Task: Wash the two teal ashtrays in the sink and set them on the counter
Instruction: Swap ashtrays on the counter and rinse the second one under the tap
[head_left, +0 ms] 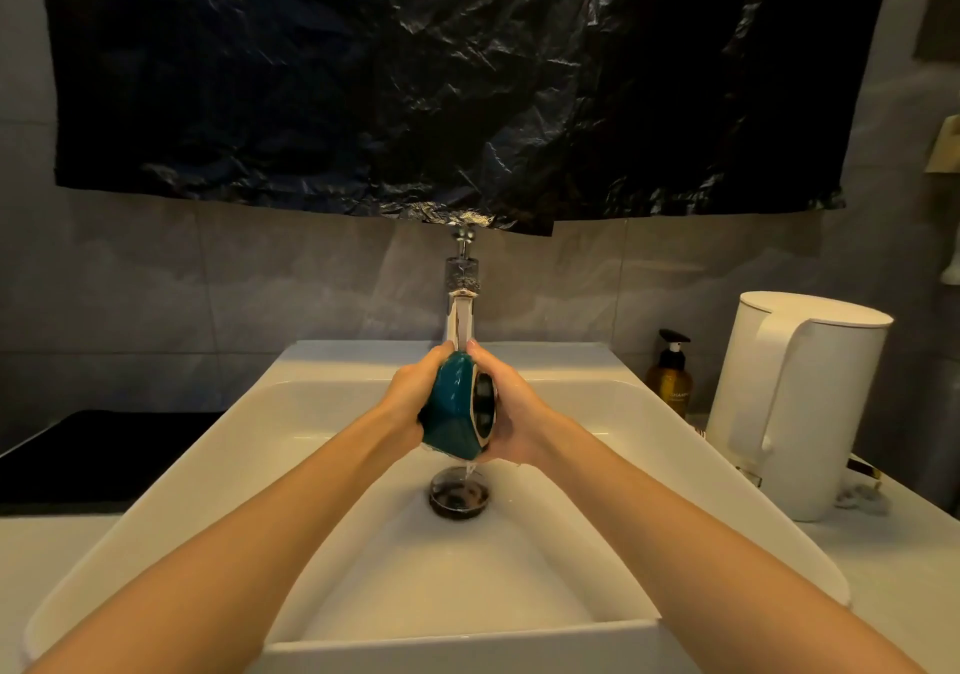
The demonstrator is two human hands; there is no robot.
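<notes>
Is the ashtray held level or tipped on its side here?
Tipped on its side: left hand and right hand hold the ashtray under the tap, open face turned right, water dripping below.

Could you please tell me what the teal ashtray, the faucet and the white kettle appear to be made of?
The teal ashtray: probably glazed ceramic, glossy, with wet highlights and a pale rim. The faucet: chromed metal, mirror-bright reflections. The white kettle: likely matte plastic, evenly dull surface without sharp glare.
</notes>
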